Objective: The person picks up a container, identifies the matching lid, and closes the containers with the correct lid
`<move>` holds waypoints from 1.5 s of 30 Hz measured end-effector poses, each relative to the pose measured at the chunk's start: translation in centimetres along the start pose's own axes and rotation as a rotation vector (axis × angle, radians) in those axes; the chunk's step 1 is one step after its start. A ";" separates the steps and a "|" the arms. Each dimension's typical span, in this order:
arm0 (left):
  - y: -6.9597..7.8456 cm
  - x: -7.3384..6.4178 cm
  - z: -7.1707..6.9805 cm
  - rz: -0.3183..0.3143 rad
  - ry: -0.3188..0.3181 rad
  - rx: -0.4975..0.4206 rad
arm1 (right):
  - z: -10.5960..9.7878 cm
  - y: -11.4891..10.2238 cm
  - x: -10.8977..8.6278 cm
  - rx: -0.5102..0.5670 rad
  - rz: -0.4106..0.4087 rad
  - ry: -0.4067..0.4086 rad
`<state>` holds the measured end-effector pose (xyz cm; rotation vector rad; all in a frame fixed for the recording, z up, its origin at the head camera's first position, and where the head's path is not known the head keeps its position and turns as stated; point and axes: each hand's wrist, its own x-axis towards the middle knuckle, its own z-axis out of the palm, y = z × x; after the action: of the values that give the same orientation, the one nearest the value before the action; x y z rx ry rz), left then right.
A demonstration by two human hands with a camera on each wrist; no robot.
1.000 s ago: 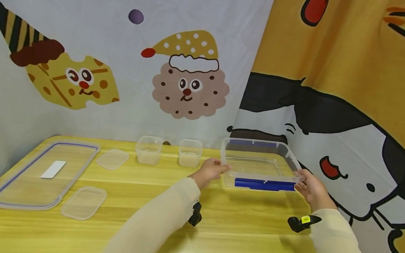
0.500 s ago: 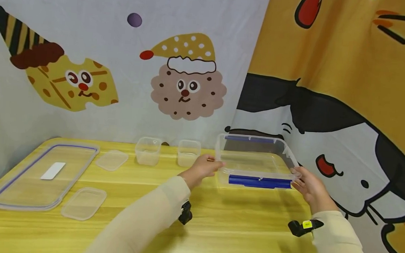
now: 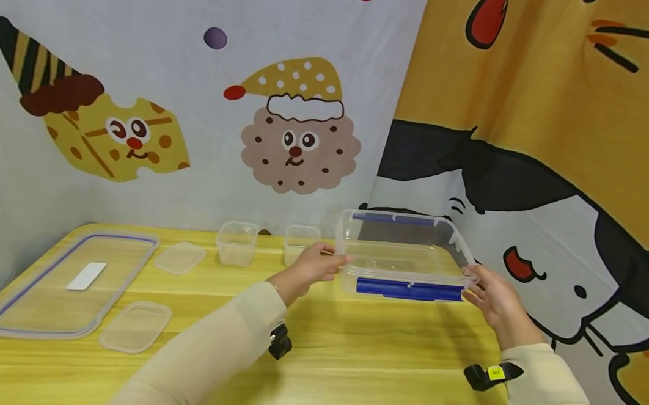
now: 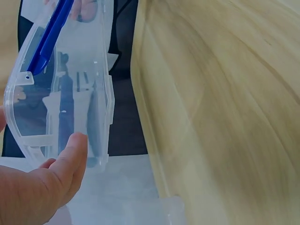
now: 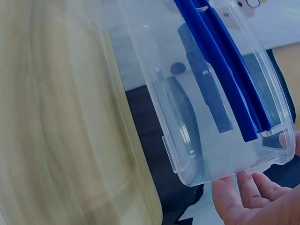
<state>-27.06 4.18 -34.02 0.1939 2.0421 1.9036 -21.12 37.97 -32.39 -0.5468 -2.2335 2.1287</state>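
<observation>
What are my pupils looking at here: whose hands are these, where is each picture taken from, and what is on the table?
No machine here: a person's bare left hand and right hand hold a clear box by its sides, a blue clip along its near side. The wide picture comes from a camera on the head; the two close ones come from the left wrist camera and right wrist camera. On the table lie a large lid and two small lids. Two small tubs stand towards the back, one partly hidden by the left hand.
</observation>
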 end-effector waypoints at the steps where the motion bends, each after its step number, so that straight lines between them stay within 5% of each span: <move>1: 0.1 -0.2 -0.2 0.001 0.001 0.003 | 0.1 0.0 -0.2 -0.007 -0.009 -0.004; 15: -0.1 -2.7 -2.9 0.032 0.023 0.014 | 2.5 -0.1 -2.1 -0.026 -0.077 -0.036; 45: -0.8 -8.4 -6.7 0.055 0.103 0.067 | 7.1 0.9 -5.2 0.006 -0.058 -0.076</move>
<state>-21.41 -4.92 -33.22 0.1742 2.1911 1.9159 -17.75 29.76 -32.62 -0.4022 -2.2511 2.1624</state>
